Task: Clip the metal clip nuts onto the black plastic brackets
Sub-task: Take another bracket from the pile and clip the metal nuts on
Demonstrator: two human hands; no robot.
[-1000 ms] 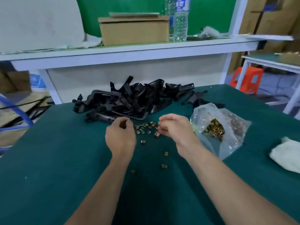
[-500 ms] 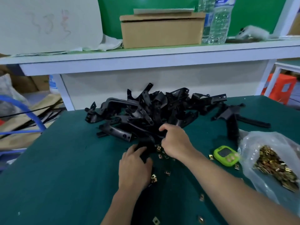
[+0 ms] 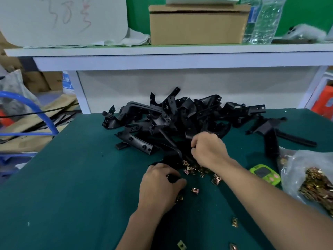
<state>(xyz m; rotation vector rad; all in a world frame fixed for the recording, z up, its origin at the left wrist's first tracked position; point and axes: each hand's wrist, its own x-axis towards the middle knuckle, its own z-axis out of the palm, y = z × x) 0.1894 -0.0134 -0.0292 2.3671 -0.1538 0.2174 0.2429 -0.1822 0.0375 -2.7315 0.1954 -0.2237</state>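
Note:
A heap of black plastic brackets (image 3: 180,118) lies at the far middle of the green table (image 3: 63,186). One long black bracket (image 3: 173,152) reaches out of the heap toward me. My left hand (image 3: 160,186) grips its near end, fingers curled over it. My right hand (image 3: 209,150) is curled around the same bracket at the foot of the heap. Several brass clip nuts (image 3: 195,169) lie loose on the cloth between and beside my hands. Whether a nut sits between my right fingers is hidden.
A clear plastic bag of clip nuts (image 3: 317,184) lies at the right edge, with a green timer (image 3: 264,175) beside it. A separate black bracket (image 3: 270,136) lies right of the heap. A white shelf (image 3: 162,56) behind carries a cardboard box (image 3: 196,24) and bottles (image 3: 264,20).
My hands left the loose nuts and took hold of a bracket at the heap's near edge. The view swung left and closer, and the timer came into sight.

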